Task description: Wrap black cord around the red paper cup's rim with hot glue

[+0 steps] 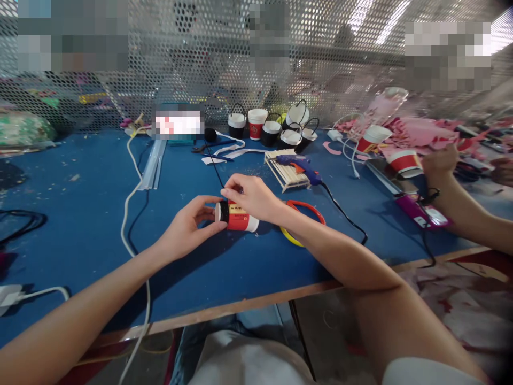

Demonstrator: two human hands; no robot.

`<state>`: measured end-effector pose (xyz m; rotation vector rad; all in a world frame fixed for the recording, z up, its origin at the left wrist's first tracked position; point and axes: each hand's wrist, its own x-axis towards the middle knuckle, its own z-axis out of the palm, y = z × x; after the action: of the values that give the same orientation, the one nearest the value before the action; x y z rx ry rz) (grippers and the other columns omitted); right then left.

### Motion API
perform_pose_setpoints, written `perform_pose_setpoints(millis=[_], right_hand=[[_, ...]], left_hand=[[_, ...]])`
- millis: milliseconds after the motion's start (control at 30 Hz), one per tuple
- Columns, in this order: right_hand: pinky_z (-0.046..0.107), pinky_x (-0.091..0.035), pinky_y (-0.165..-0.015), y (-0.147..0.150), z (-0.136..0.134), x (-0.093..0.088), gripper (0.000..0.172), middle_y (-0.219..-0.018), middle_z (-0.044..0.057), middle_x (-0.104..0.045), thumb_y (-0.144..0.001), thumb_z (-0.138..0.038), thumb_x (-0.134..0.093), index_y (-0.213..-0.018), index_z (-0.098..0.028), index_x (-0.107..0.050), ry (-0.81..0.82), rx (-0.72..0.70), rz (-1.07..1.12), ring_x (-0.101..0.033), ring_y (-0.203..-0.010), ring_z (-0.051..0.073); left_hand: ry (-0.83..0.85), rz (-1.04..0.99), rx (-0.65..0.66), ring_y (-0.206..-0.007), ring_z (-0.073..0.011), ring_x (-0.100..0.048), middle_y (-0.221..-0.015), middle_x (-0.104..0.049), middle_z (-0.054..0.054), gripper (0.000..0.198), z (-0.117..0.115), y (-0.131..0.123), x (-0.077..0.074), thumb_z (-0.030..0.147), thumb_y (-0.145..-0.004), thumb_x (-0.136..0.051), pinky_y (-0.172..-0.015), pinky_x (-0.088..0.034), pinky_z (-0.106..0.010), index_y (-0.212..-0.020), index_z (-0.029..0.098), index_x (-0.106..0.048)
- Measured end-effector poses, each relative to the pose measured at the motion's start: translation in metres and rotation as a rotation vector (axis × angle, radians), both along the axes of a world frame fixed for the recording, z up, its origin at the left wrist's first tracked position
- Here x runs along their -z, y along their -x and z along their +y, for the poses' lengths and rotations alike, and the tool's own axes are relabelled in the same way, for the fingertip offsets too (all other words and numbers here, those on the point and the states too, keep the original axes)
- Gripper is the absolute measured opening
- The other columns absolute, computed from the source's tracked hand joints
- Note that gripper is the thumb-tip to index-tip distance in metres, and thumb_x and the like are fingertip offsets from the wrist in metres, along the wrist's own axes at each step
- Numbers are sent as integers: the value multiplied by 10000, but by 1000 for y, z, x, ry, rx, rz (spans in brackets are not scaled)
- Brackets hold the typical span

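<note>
A blue tabletop (100, 214) (flecked with pale specks) is edged in brown and backed by a perforated metal screen (160, 32); bright light strips (393, 21) are seen at upper right.

A pale short-sleeved top (248, 361) and blue trousers (187, 350) are worn, leaving both forearms (116, 280) bare.

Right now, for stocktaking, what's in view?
Held cup: one, red-black, centre
Buckets: five, black-white, back
Cups: three, red, back and right
Rack: one, pale, centre
Glue gun: one, blue, on rack
Loops: two, red, yellow, centre
Strips: several, clear, left
Ribbon: unclear count, white, back
Cables: several, black/white, sides
Scraps: many, pink, right
Box: one, purple, right
Mesh: one, grey, behind
Table: one, blue, beneath
Others' hands: two, bare, right
Left hand, right hand: two, bare, centre
</note>
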<state>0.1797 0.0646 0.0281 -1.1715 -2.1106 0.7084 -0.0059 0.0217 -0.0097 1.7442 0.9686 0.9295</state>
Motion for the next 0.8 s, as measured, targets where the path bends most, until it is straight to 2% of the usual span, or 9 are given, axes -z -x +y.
perform_pose_setpoints(millis=[133,333,467,667,800], right_hand=[[249,-365,-609,0,4,-6,189,-693,2,-608,-822,-322,-551,-745,-150,-569,36,-20,57,-524,-639,106],[261,-421,-629,4,9,-7,148,-676,-5,-590,-809,-287,-560,-740,-157,-541,127,-47,220,-533,-637,106],[255,-432,-639,9,12,-11,146,-654,-15,-580,-807,-261,-566,-708,-161,-524,132,-90,275,-526,-625,95],[229,-408,-590,22,24,-13,156,-636,-19,-571,-806,-230,-568,-675,-150,-536,163,-104,200,-487,-591,78],[218,-388,-558,24,30,-9,173,-620,-10,-576,-815,-243,-559,-676,-139,-565,169,-135,76,-496,-571,75]], left_hand=[[-58,6,31,-985,-190,-617,-1075,-617,-77,389,0,1,0,287,-794,-658,-909,-514,-402,-1135,174,-508],[-90,55,39,-985,-197,-615,-1058,-612,-79,411,1,3,2,287,-804,-643,-887,-521,-400,-1158,180,-462],[-188,103,37,-994,-196,-609,-1058,-594,-76,431,-2,3,3,260,-804,-637,-872,-527,-381,-1169,198,-417],[-398,287,85,-981,-214,-598,-1157,-548,-110,513,-4,4,0,257,-834,-591,-887,-516,-412,-1306,226,-393],[-440,378,76,-972,-225,-604,-1136,-560,-112,486,-4,4,-5,289,-841,-582,-884,-515,-413,-1300,212,-440]])
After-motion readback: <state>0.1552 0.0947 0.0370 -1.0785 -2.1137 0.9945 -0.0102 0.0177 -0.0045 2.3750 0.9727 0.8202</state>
